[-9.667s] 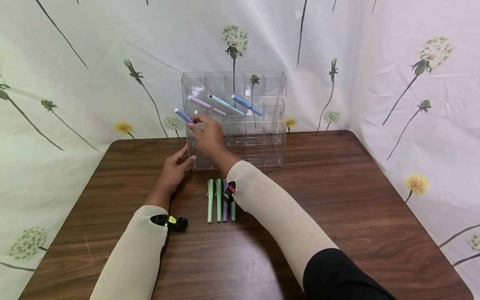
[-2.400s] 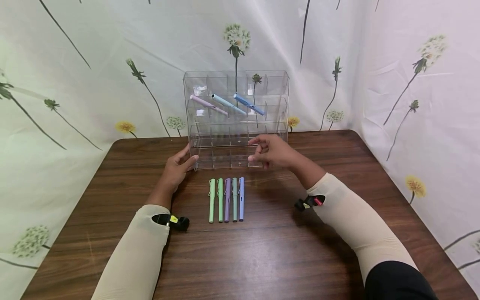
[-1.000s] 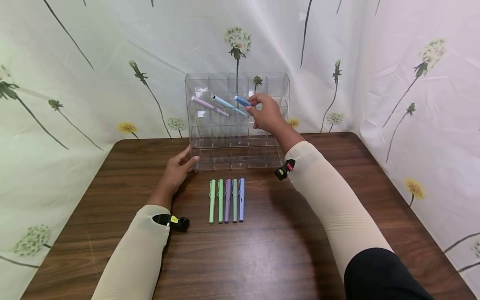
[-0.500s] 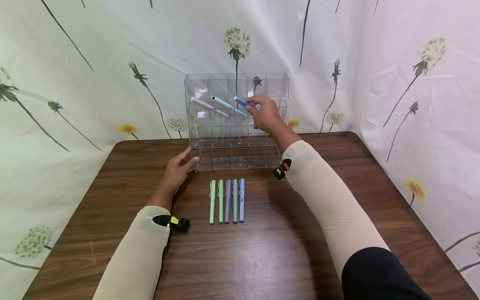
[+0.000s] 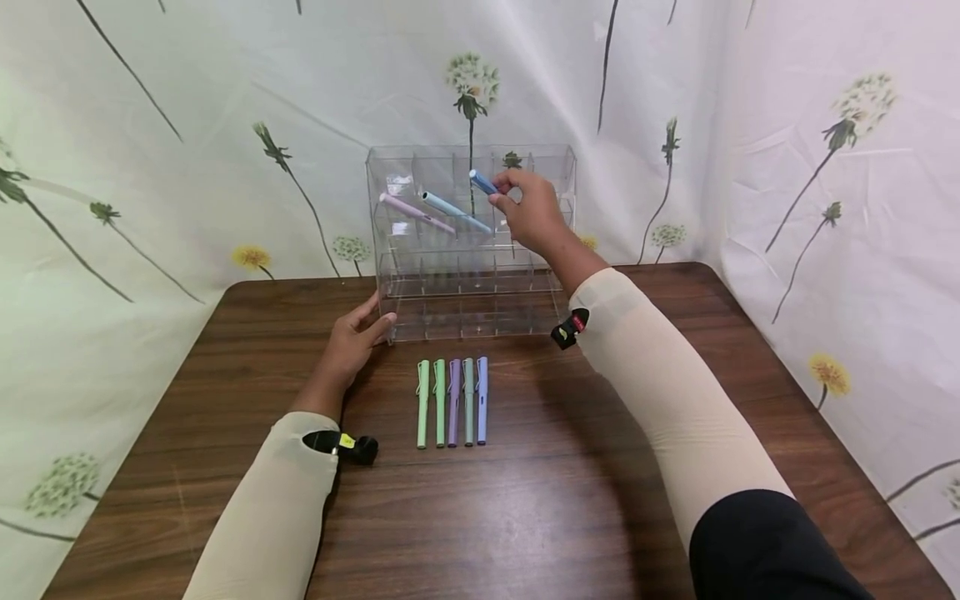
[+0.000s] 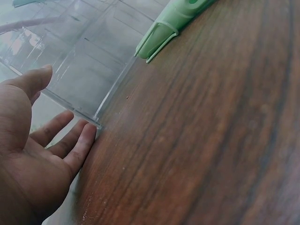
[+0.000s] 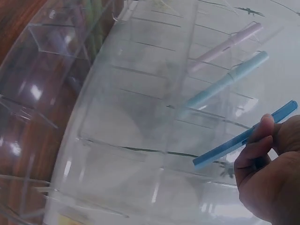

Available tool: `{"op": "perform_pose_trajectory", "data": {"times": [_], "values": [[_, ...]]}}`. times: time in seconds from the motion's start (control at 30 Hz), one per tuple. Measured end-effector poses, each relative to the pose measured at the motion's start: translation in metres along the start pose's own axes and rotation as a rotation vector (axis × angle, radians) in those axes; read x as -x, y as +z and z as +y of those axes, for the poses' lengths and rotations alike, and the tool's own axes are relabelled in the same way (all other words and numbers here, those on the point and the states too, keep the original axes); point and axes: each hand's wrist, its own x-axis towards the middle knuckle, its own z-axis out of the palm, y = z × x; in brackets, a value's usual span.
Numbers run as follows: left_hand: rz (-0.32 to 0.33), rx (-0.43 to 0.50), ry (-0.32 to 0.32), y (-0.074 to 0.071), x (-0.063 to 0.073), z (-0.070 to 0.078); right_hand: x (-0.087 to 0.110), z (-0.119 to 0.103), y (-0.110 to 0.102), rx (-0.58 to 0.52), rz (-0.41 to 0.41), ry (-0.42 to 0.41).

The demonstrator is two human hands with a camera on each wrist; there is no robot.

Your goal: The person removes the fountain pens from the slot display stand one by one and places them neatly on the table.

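Observation:
My right hand (image 5: pixel 534 212) pinches a blue pen (image 5: pixel 483 182) between thumb and fingers, in front of the upper tiers of a clear tiered organizer (image 5: pixel 480 321). In the right wrist view the whole blue pen (image 7: pixel 225 149) shows, tilted and apart from the two others. A pink pen (image 5: pixel 416 212) and a light blue pen (image 5: pixel 457 212) lean in compartments to its left. My left hand (image 5: pixel 351 346) rests against the organizer's lower left side, its thumb toward the front. In the left wrist view its fingers (image 6: pixel 82 143) lie fairly straight by the bottom corner.
On the wooden table (image 5: pixel 450 517), a row of capped pens lies before the organizer: a light green pen (image 5: pixel 422 404), a green pen (image 5: pixel 439 404), a purple pen (image 5: pixel 453 404), a teal pen (image 5: pixel 468 404) and a periwinkle pen (image 5: pixel 482 402). Behind hangs a flowered curtain (image 5: pixel 315 100).
A periwinkle pen has joined the row on the table. My right hand then moved up to the blue pen, took hold of it and raised it from its compartment. The left hand stays put.

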Motion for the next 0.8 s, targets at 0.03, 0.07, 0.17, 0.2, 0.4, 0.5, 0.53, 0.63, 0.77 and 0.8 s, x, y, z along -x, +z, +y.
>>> {"op": "perform_pose_trajectory", "data": {"times": [0.03, 0.07, 0.17, 0.2, 0.4, 0.5, 0.53, 0.63, 0.77, 0.8], "values": [[0.000, 0.000, -0.003, 0.000, 0.000, 0.000, 0.000, -0.002, -0.001, 0.002, 0.005, -0.015], [0.002, -0.001, -0.006, 0.000, 0.000, 0.000, 0.000, -0.004, -0.003, 0.000, 0.010, -0.031], [0.003, -0.002, -0.007, 0.000, 0.000, -0.001, -0.001, -0.010, -0.007, -0.026, 0.022, -0.069], [0.003, 0.000, -0.005, 0.000, 0.000, -0.001, -0.001, -0.013, -0.009, -0.039, 0.021, -0.069], [0.005, 0.003, 0.000, 0.000, 0.000, -0.001, 0.001, -0.023, -0.018, -0.088, 0.027, -0.077], [0.003, 0.006, 0.002, 0.000, -0.001, -0.001, 0.005, -0.027, -0.020, -0.100, 0.045, -0.115], [0.001, 0.005, 0.005, 0.000, -0.001, -0.001, 0.007, -0.027, -0.021, -0.107, 0.050, -0.131], [0.002, 0.005, 0.008, 0.000, -0.002, -0.001, 0.013, -0.028, -0.022, -0.145, 0.067, -0.191], [0.008, 0.002, 0.000, 0.001, -0.002, -0.001, 0.025, -0.029, -0.019, -0.184, 0.070, -0.246], [0.009, 0.003, -0.003, 0.001, -0.002, -0.001, 0.028, -0.029, -0.018, -0.193, 0.066, -0.256]]}}
